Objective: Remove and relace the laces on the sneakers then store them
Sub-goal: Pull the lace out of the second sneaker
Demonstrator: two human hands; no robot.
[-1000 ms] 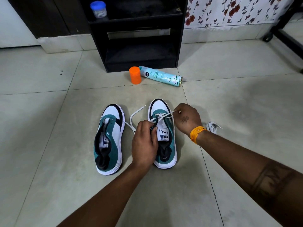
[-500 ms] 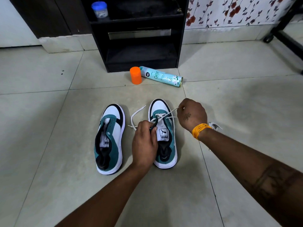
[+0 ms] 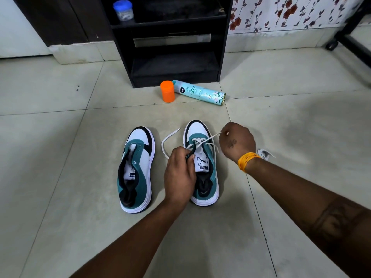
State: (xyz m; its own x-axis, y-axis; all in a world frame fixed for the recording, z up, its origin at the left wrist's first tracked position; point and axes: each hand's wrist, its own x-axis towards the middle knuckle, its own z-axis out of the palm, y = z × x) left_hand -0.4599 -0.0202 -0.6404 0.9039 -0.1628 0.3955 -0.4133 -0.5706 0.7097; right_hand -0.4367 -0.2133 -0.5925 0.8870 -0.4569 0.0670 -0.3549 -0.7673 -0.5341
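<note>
The right hand (image 3: 236, 142) pinched the white lace (image 3: 208, 137) taut beside the right sneaker (image 3: 202, 163); the left hand (image 3: 179, 175) gripped that sneaker's eyelet edge, fingers curled.

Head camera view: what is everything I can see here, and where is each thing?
sneakers: 2, teal, white and black, side by side on the floor; left one unlaced, right one partly laced.
lace: 1, white, through the right sneaker's front eyelets, one end loose on the floor between the sneakers.
loose lace: 1, white, on the floor behind the right wrist.
spray can: 1, pale teal, lying by the shelf unit.
orange cap: 1, upright beside the can.
shelf unit: 1, black, against the wall.
jar: 1, clear with blue lid, on the shelf.
wristband: 1, orange, right wrist.
left hand: grips the right sneaker's eyelet edge.
right hand: pinches the lace end.
</note>
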